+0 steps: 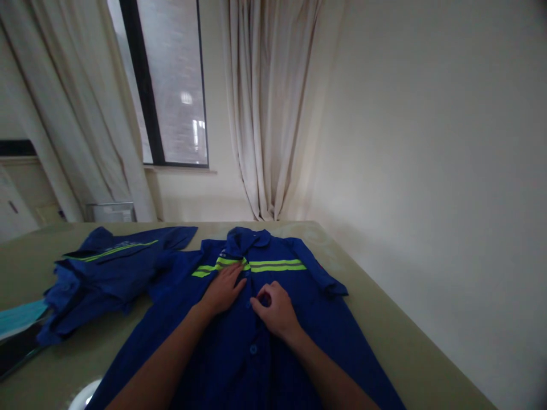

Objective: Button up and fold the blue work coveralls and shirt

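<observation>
A blue work jacket (pixel 307 310) with yellow-green reflective stripes lies spread front side up, its collar at the far end. My left hand (pixel 224 289) rests flat on its chest, fingers stretched toward the stripe. Beside the front placket, my right hand (pixel 277 307) has its thumb and index finger curled into a closed loop near a button. Whatever may be between those fingertips is too small to make out. Another button (pixel 253 349) shows lower on the placket. The jacket's lower part runs out of view beneath my forearms.
A second blue garment (pixel 111 267) with a reflective stripe lies crumpled at left. Near it are a light-blue face mask (pixel 21 319) and a dark, flat object (pixel 19 348). A white round object (pixel 85 396) peeks out at the bottom. The table (pixel 397 336) runs alongside a wall (pixel 436 171).
</observation>
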A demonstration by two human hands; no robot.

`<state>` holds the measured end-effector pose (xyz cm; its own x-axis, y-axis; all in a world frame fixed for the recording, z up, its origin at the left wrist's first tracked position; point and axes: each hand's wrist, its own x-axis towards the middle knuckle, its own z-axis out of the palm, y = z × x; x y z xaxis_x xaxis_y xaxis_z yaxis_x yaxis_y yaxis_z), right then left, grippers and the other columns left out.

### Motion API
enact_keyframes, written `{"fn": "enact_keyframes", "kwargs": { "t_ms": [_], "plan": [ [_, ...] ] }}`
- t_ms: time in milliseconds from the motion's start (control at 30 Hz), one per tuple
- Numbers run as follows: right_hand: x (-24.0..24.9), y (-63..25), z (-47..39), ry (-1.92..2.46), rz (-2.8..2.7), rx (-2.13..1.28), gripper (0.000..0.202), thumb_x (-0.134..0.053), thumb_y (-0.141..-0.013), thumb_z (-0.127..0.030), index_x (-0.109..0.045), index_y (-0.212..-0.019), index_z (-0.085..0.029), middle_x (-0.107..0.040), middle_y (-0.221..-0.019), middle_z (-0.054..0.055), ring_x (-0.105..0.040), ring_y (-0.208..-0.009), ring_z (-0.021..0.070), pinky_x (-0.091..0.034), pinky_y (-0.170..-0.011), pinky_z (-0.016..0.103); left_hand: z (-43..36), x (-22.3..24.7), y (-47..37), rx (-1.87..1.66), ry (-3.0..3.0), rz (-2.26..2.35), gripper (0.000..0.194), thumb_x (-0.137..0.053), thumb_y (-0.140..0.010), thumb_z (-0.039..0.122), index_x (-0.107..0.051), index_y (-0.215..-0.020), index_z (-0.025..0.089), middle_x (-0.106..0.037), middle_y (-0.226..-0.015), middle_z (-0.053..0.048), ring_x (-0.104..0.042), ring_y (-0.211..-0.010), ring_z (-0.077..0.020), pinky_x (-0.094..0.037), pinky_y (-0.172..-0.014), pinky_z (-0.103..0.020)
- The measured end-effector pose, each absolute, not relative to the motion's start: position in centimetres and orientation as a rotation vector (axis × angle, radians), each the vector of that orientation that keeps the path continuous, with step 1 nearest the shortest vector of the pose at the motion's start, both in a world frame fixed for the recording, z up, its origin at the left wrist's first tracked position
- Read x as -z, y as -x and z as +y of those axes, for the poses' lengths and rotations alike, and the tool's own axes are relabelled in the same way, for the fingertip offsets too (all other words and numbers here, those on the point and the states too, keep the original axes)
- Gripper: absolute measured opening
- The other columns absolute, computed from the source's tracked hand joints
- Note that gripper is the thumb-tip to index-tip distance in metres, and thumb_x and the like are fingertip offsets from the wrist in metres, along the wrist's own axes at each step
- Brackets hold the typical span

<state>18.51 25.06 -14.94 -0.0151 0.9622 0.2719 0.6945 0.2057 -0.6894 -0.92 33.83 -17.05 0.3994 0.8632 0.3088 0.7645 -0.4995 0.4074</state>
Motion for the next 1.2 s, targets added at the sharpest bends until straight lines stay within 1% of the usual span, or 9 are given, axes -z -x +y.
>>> {"fn": "enact_keyframes", "kwargs": {
  "t_ms": [67, 200, 300, 400, 533, 633, 767, 900, 1200],
  "plan": [
    [14.8, -18.1, 25.0, 1.614, -1.829, -0.448, 0.012, -0.076, -0.073, -0.03, -0.068, -0.077, -0.022, -0.062, -0.089, 0.002, -0.06, -0.08, 0.0173, -0.042, -0.072, 0.027, 32.9, 16.4, 1.1, -0.801, -2.487, 1.43, 0.033, -0.046, -0.096, 0.028, -0.066, -0.121, 0.02, -0.066, -0.131, -0.012, -0.056, -0.126, -0.0289, -0.04, -0.11, -0.045],
    [14.9, -17.8, 25.1, 1.641, -1.814, -0.473, 0.008, -0.07, -0.071, -0.016, -0.064, -0.068, -0.021, -0.062, -0.084, 0.001, -0.06, -0.076, 0.0163, -0.041, -0.07, 0.027, 29.7, 14.9, 1.4, -0.733, -2.591, 1.241, 0.024, -0.045, -0.095, 0.02, -0.068, -0.1, 0.024, -0.069, -0.102, -0.006, -0.06, -0.099, -0.024, -0.044, -0.092, -0.039],
    [15.0, -18.1, 25.2, 1.587, -1.646, -0.514, 0.014, -0.063, -0.071, -0.01, -0.057, -0.064, -0.021, -0.057, -0.073, -0.002, -0.056, -0.069, 0.0142, -0.041, -0.066, 0.025, 28.0, 14.1, 1.6, -0.621, -2.575, 1.123, 0.018, -0.055, -0.094, 0.033, -0.07, -0.103, 0.027, -0.067, -0.106, -0.004, -0.058, -0.099, -0.0239, -0.041, -0.088, -0.037],
    [14.8, -18.5, 25.0, 1.407, -1.591, -0.578, 0.013, -0.059, -0.075, -0.01, -0.057, -0.068, -0.021, -0.055, -0.072, -0.003, -0.054, -0.069, 0.0135, -0.042, -0.066, 0.024, 27.7, 13.8, 1.4, -0.545, -2.481, 1.131, 0.017, -0.063, -0.089, 0.04, -0.071, -0.099, 0.028, -0.067, -0.105, -0.003, -0.058, -0.1, -0.0244, -0.039, -0.086, -0.037],
    [14.5, -18.6, 24.5, 1.248, -1.753, -0.708, 0.01, -0.062, -0.083, -0.017, -0.07, -0.08, -0.021, -0.063, -0.083, 0.0, -0.059, -0.074, 0.0136, -0.044, -0.067, 0.024, 27.6, 14.1, 0.6, -0.5, -2.384, 1.217, 0.009, -0.058, -0.087, 0.025, -0.066, -0.085, 0.024, -0.068, -0.095, -0.001, -0.06, -0.093, -0.0211, -0.038, -0.079, -0.034],
    [14.7, -18.5, 24.3, 1.331, -1.802, -0.685, 0.013, -0.063, -0.081, -0.014, -0.074, -0.082, -0.021, -0.065, -0.082, 0.0, -0.059, -0.07, 0.0129, -0.044, -0.067, 0.024, 27.2, 14.5, 0.1, -0.519, -2.396, 1.294, 0.013, -0.055, -0.082, 0.017, -0.064, -0.089, 0.024, -0.066, -0.098, -0.002, -0.06, -0.096, -0.0214, -0.038, -0.081, -0.034],
    [14.6, -18.2, 23.9, 1.472, -1.829, -0.597, 0.004, -0.073, -0.079, -0.023, -0.073, -0.082, -0.022, -0.063, -0.083, -0.001, -0.059, -0.067, 0.013, -0.045, -0.065, 0.025, 26.8, 14.6, 0.0, -0.517, -2.433, 1.325, 0.017, -0.057, -0.08, 0.019, -0.063, -0.096, 0.024, -0.066, -0.105, -0.004, -0.059, -0.102, -0.0245, -0.037, -0.084, -0.037],
    [14.2, -18.0, 23.3, 1.531, -1.869, -0.547, 0.015, -0.078, -0.078, -0.037, -0.072, -0.082, -0.024, -0.063, -0.094, 0.0, -0.059, -0.069, 0.0127, -0.044, -0.065, 0.026, 27.0, 14.8, 0.1, -0.479, -2.381, 1.334, 0.007, -0.06, -0.079, 0.022, -0.063, -0.085, 0.024, -0.066, -0.095, -0.002, -0.06, -0.094, -0.0234, -0.036, -0.081, -0.036],
    [14.6, -17.4, 23.1, 1.631, -1.829, -0.511, 0.011, -0.073, -0.083, -0.034, -0.069, -0.083, -0.024, -0.065, -0.094, 0.0, -0.061, -0.072, 0.0147, -0.042, -0.066, 0.027, 27.2, 15.0, 0.2, -0.597, -2.333, 1.278, 0.008, -0.061, -0.081, 0.023, -0.064, -0.088, 0.024, -0.066, -0.091, 0.0, -0.061, -0.09, -0.0205, -0.034, -0.079, -0.034]
  ]
}}
